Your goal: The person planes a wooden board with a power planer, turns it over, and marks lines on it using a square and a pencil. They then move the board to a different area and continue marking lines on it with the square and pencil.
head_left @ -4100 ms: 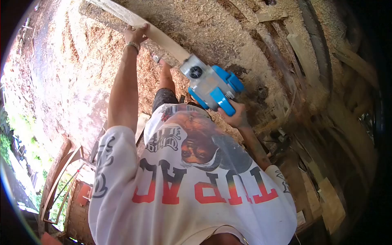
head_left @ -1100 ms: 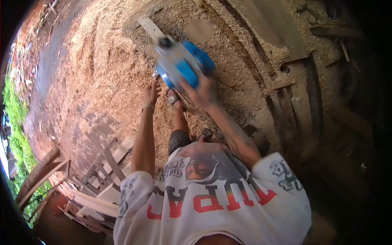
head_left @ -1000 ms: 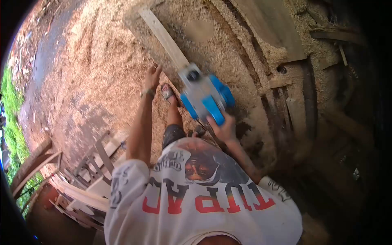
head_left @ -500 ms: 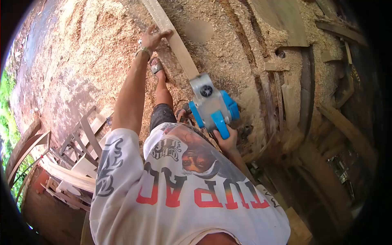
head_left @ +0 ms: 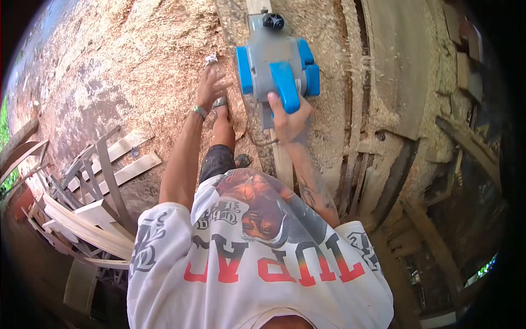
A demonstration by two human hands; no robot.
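My right hand [head_left: 292, 122] is wrapped round the blue handle of a grey and blue electric planer [head_left: 268, 52]. The planer lies over a long narrow wooden board [head_left: 282, 164], whose ends show in front of and behind it; the tool hides the middle. Off to the left of the planer, my left hand [head_left: 210, 88] hovers with fingers spread and holds nothing. A dark cord [head_left: 267, 143] curves out near the planer's rear, beside the board.
Wood shavings [head_left: 148, 71] cover the ground and the work surface. Chair-like wooden frames and curved pieces [head_left: 112, 170] are piled at the left. A wide plank [head_left: 397, 60] and long timbers lie to the right. My sandalled foot [head_left: 220, 102] stands below my left hand.
The planer and my right hand have moved forward along the board, away from my body. My left hand has come off the board and is now apart from it, fingers spread.
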